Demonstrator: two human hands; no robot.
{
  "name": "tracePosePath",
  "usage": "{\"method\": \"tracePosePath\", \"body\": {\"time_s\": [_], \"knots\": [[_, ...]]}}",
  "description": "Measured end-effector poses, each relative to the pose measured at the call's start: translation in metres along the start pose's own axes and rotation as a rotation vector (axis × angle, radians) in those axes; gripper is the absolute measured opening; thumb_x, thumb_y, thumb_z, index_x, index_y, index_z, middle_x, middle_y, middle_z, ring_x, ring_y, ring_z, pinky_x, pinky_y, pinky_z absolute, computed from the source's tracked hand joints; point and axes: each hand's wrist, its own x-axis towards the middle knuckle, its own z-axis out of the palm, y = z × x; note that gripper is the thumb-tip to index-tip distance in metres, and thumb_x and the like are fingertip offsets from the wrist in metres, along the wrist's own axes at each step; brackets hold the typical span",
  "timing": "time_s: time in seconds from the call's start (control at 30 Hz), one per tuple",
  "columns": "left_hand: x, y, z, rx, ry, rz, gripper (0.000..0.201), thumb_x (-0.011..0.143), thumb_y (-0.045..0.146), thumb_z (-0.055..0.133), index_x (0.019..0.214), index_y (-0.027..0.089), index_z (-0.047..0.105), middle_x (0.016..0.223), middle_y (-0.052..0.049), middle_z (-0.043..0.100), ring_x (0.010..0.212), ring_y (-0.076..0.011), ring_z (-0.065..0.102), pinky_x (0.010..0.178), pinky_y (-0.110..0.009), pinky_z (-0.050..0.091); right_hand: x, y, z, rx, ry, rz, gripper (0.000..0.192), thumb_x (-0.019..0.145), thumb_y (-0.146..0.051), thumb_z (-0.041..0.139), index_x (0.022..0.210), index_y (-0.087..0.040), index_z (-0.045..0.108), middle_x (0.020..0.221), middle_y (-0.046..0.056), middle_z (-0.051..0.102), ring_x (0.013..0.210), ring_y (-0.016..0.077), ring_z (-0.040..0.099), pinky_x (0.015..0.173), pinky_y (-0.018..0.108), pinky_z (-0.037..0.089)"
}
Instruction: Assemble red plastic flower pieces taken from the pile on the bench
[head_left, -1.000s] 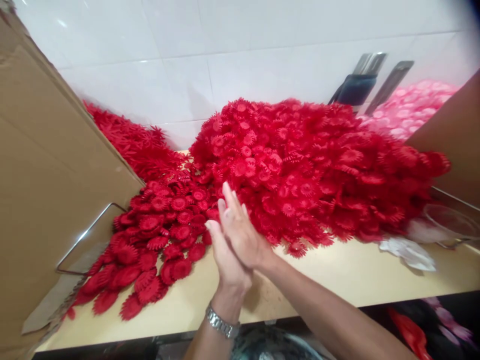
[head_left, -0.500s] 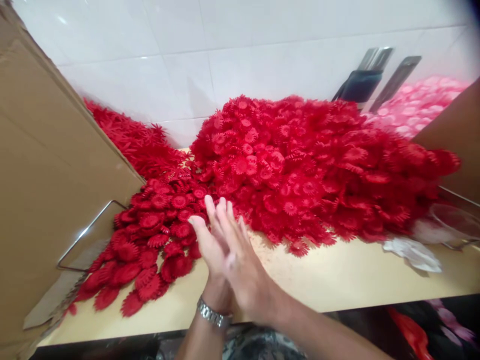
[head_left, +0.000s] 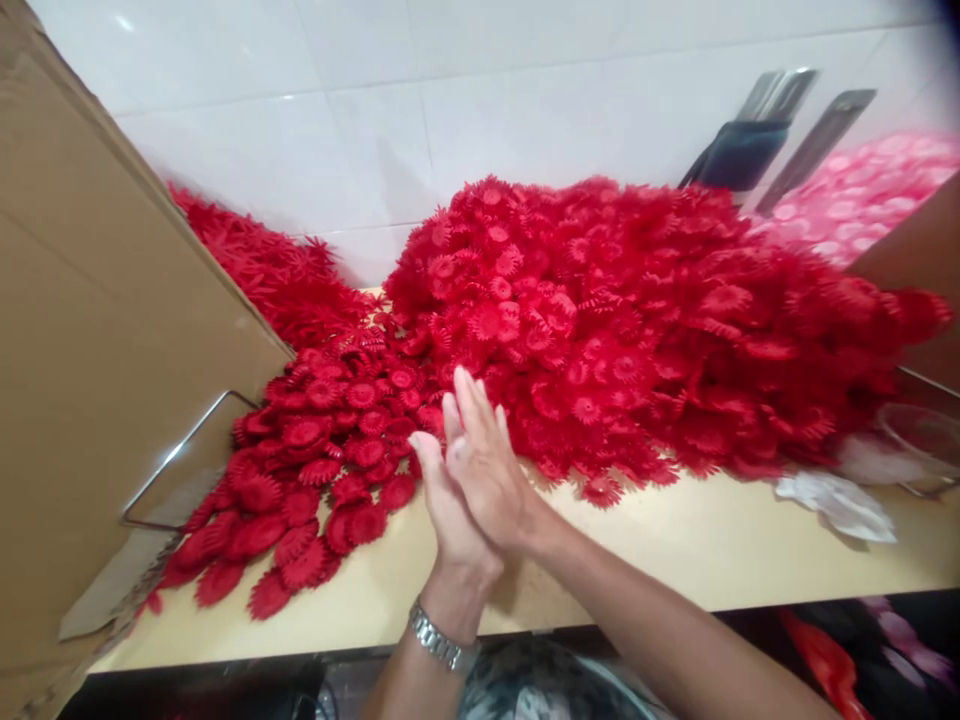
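Pressing flat palms together, left hand (head_left: pixel 450 515) and right hand (head_left: pixel 487 465) grip nothing; red flowers (head_left: pixel 600 330) lie heaped on the bench (head_left: pixel 675 550) just beyond, apparently mostly unsorted.

a cardboard sheet (head_left: pixel 97 330) leans at the left with a metal handle (head_left: pixel 176 455) before it; pink flower pieces (head_left: pixel 870 195) lie far right; crumpled white plastic (head_left: pixel 840 500) rests on the tabletop (head_left: pixel 675 550).

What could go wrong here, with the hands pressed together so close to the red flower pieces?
The right hand and left hand hover beside the small red pile; a sweep might push pieces off the table edge. The big heap rises steeply just behind the hands and could slide if nudged.
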Motion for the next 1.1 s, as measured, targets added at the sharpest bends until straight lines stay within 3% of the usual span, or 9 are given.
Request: {"method": "tracePosePath", "body": {"time_s": [0.07,0.13,0.27,0.37,0.53,0.67,0.8,0.93,1.1], "knots": [[0.000,-0.003,0.004,-0.088,-0.051,-0.030,0.056,0.081,0.064,0.027,0.116,0.032,0.058,0.129,0.001,0.054,0.125,-0.0235,0.040,0.098,-0.039,0.037,0.020,0.009,-0.004,-0.038,0.079,-0.002,0.064,0.088,-0.058,0.019,0.143,-0.025,0.012,0.150,-0.001,0.012,0.138,0.0197,-0.001,0.109,0.049,-0.008],[0.002,-0.003,0.005,-0.194,0.002,-0.093,0.044,0.085,0.053,0.037,0.101,0.023,0.066,0.110,-0.004,0.066,0.107,-0.0213,0.056,0.087,-0.033,0.046,0.039,0.016,-0.007,0.004,0.168,0.004,0.061,0.089,-0.057,0.020,0.142,-0.025,0.019,0.148,0.000,0.021,0.138,0.0216,0.005,0.109,0.052,-0.002],[0.008,0.002,-0.006,-0.290,0.206,-0.205,0.029,0.086,0.023,0.046,0.068,0.014,0.066,0.061,-0.001,0.066,0.053,-0.0098,0.059,0.054,-0.019,0.047,0.048,0.014,-0.013,0.292,0.186,0.126,0.054,0.092,-0.052,0.018,0.135,-0.025,0.035,0.135,0.005,0.045,0.123,0.0230,0.042,0.100,0.045,0.037],[0.010,0.005,-0.016,-0.303,0.192,-0.257,0.033,0.085,0.019,0.044,0.059,0.012,0.063,0.055,-0.003,0.063,0.046,-0.0107,0.056,0.048,-0.021,0.046,0.038,0.007,-0.022,0.346,0.156,0.124,0.043,0.091,-0.047,0.030,0.120,-0.025,0.052,0.122,0.006,0.055,0.103,0.0201,0.058,0.081,0.035,0.051],[0.008,0.009,-0.025,-0.326,0.249,-0.263,0.031,0.086,0.019,0.042,0.065,0.012,0.064,0.058,-0.003,0.064,0.049,-0.0109,0.058,0.050,-0.022,0.048,0.008,0.002,-0.042,0.127,-0.028,-0.055,0.021,0.087,-0.027,0.047,0.100,-0.020,0.063,0.101,0.006,0.063,0.094,0.0173,0.060,0.082,0.033,0.050],[0.008,0.012,-0.023,-0.302,0.224,-0.234,0.037,0.089,0.028,0.037,0.077,0.007,0.065,0.069,-0.010,0.067,0.063,-0.0148,0.064,0.062,-0.024,0.051,-0.015,0.010,-0.043,-0.170,-0.164,-0.313,0.019,0.078,-0.022,0.061,0.097,-0.017,0.063,0.104,0.008,0.062,0.105,0.0211,0.053,0.093,0.041,0.042],[0.004,0.015,-0.016,-0.327,0.149,-0.237,0.037,0.089,0.033,0.037,0.085,0.008,0.064,0.079,-0.012,0.067,0.074,-0.0173,0.064,0.070,-0.028,0.051,-0.024,0.020,-0.038,-0.322,-0.075,-0.477,0.016,0.079,-0.019,0.060,0.094,-0.014,0.062,0.102,0.009,0.062,0.104,0.0210,0.052,0.096,0.043,0.040],[-0.005,0.019,-0.015,-0.337,0.218,-0.290,0.033,0.089,0.034,0.040,0.090,0.010,0.062,0.077,-0.008,0.066,0.067,-0.0143,0.062,0.061,-0.024,0.051,-0.024,0.023,-0.039,-0.419,0.064,-0.611,0.016,0.078,-0.006,0.056,0.090,-0.015,0.061,0.098,0.009,0.062,0.103,0.0201,0.052,0.094,0.043,0.041],[-0.018,0.019,-0.027,-0.302,0.189,-0.314,0.014,0.082,0.014,0.052,0.084,0.012,0.066,0.078,-0.004,0.068,0.064,-0.0101,0.062,0.061,-0.019,0.049,-0.027,0.028,-0.041,-0.528,0.100,-0.688,0.022,0.080,-0.004,0.049,0.094,-0.017,0.060,0.104,0.010,0.060,0.109,0.0207,0.049,0.094,0.043,0.042]]}}
